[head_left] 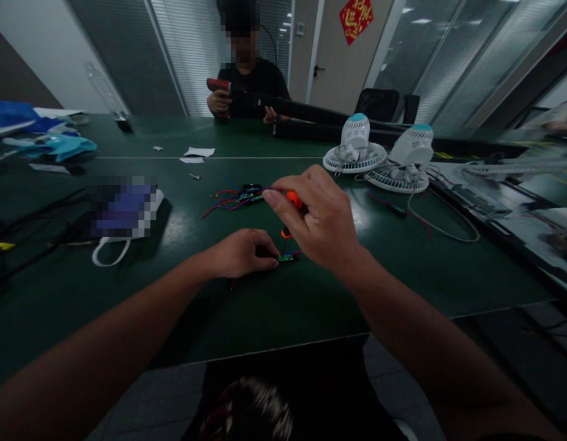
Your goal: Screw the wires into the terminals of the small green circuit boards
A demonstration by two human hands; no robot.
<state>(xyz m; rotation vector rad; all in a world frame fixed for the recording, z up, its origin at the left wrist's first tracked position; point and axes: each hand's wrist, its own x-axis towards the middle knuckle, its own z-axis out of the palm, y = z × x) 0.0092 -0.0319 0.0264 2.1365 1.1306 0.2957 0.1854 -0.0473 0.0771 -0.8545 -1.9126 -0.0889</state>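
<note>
My right hand [316,214] is closed around an orange-handled screwdriver [292,199], held upright with its tip down on a small green circuit board [286,258]. My left hand [243,252] rests on the green table [173,294] just left of that board, fingers curled and pinching its edge. Thin red and purple wires trail from the board. A second bundle of coloured wires with a small board [240,198] lies a little farther back on the table.
Two small white desk fans [354,147] [409,160] lie at the back right with loose cables. A face mask [120,236] lies to the left, blue cloth at far left. A person across the table holds a red tool [218,86] and a long black part.
</note>
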